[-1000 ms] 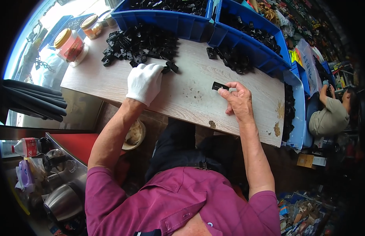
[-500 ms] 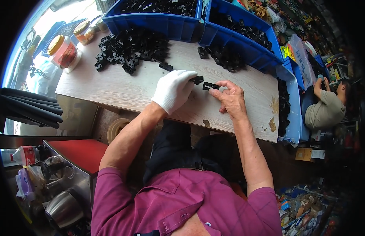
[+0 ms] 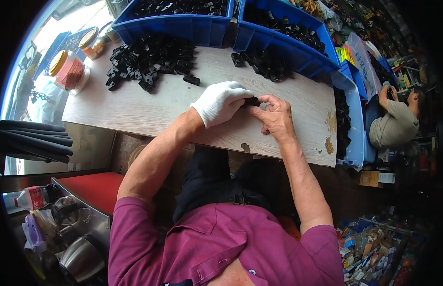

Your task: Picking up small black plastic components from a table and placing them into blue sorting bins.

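Observation:
My left hand point(image 3: 223, 102), in a white knitted glove, and my bare right hand point(image 3: 274, 114) meet above the pale wood-grain table point(image 3: 159, 105). Between their fingertips are small black plastic parts point(image 3: 251, 101), mostly covered by the fingers. Each hand is closed on a black part, and the two parts touch or overlap; how they fit cannot be made out. A heap of similar black parts point(image 3: 152, 59) lies beyond my left hand, with a single part point(image 3: 192, 80) at its near edge. Beyond my right hand is a smaller pile point(image 3: 269, 66).
Two blue bins point(image 3: 173, 28) point(image 3: 283, 47) full of black parts line the far edge. A lighter blue bin point(image 3: 357, 128) stands at the right. Lidded jars point(image 3: 67, 71) occupy the far left corner. A person point(image 3: 395, 119) sits off to the right.
My left hand has moved right, bringing its black part against the one in my right hand. The gap between the two parts has closed.

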The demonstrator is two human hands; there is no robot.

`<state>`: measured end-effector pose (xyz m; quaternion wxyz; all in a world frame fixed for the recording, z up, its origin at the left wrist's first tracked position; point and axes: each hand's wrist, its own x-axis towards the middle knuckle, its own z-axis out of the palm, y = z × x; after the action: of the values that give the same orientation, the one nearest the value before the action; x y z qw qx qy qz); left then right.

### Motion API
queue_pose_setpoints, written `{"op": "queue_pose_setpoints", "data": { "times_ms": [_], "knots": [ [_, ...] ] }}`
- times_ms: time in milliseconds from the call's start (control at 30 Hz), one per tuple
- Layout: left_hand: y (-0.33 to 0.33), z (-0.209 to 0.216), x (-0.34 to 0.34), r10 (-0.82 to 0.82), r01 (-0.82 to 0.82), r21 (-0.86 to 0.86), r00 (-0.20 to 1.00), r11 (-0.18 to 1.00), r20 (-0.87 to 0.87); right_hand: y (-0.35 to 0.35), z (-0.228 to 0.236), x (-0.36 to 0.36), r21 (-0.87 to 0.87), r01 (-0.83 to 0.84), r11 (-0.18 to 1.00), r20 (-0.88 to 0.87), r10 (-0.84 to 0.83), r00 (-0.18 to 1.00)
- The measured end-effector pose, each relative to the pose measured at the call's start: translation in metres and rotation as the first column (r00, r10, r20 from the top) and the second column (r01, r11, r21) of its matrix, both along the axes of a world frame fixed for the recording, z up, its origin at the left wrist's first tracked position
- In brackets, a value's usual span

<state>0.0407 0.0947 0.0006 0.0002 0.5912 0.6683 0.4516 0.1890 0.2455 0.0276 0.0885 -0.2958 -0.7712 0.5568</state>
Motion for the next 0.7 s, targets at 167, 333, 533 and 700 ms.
{"op": "queue_pose_setpoints", "data": {
  "times_ms": [167,333,533,700],
  "knots": [
    [0.000,-0.001,0.005,0.012,-0.011,0.030,0.999,0.999,-0.040,-0.002,0.003,0.000,0.026,-0.021,0.999,0.006,0.021,1.000],
    [-0.001,0.000,0.008,-0.010,-0.001,-0.064,0.984,0.998,-0.177,0.000,0.005,0.000,0.064,-0.061,0.996,0.033,0.059,0.998],
    [-0.003,-0.003,0.017,0.065,-0.089,-0.060,0.944,0.994,-0.323,-0.001,0.008,-0.003,0.058,-0.062,0.996,0.074,0.058,0.996],
    [-0.007,-0.003,0.022,0.085,-0.140,-0.101,0.902,0.985,-0.422,0.001,0.010,-0.004,0.046,-0.102,0.994,0.101,0.097,0.990]
  ]
}}
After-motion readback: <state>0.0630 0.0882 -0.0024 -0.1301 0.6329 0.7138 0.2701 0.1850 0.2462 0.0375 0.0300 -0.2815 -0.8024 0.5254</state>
